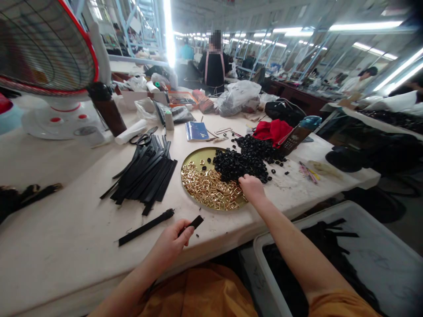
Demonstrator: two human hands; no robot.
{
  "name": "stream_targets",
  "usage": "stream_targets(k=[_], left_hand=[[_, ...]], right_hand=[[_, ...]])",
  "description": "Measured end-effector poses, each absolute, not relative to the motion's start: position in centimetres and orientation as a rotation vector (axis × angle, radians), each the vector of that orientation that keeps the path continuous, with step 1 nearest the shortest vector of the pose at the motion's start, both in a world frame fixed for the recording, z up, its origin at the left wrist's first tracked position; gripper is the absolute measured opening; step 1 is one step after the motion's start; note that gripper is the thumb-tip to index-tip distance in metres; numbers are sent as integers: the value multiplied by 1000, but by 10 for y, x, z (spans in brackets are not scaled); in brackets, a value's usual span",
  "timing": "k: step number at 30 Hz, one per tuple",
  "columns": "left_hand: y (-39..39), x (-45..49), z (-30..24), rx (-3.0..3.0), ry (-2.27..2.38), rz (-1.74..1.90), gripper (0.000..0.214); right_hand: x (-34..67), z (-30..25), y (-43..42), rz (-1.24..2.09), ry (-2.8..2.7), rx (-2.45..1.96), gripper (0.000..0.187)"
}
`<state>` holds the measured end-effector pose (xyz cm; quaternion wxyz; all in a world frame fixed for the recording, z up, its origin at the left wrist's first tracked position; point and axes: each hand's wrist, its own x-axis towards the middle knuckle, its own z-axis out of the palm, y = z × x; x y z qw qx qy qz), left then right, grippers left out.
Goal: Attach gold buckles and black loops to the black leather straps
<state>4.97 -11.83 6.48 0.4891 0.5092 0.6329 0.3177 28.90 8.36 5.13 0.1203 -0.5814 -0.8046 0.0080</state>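
Note:
My left hand (172,243) is closed on a short black strap (194,223) near the table's front edge. A longer black strap (147,226) lies on the table just left of it. My right hand (251,187) reaches into a round gold tray (194,159), fingers curled down among the gold buckles (211,187); what they pinch is hidden. A heap of small black parts (246,160) spreads over the tray's far side and onto the table. A pile of long black straps (148,174) lies left of the tray.
A red-rimmed fan (46,48) stands at the far left, with a dark bottle (107,110), scissors (142,138), a blue booklet (196,130) and red cloth (272,130) behind the tray. A white bin (380,255) with black straps sits at my right. Another person (214,61) stands far back.

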Motion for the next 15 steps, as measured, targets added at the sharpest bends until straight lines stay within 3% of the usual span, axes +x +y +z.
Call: stream_targets(k=[5,6,10,15], left_hand=[[-114,48,70,1207,1534,840,30],[-111,50,72,1181,1531,877,30],[-97,56,84,1098,1465,1026,29],[-94,50,95,1094,1348,962,28]], right_hand=[[281,66,60,195,-2261,-1563,14],[274,68,47,336,-2219,-1506,16],[235,78,-14,1444,-1689,-1093,19],[206,85,-53,1871,-1456,-924,23]])
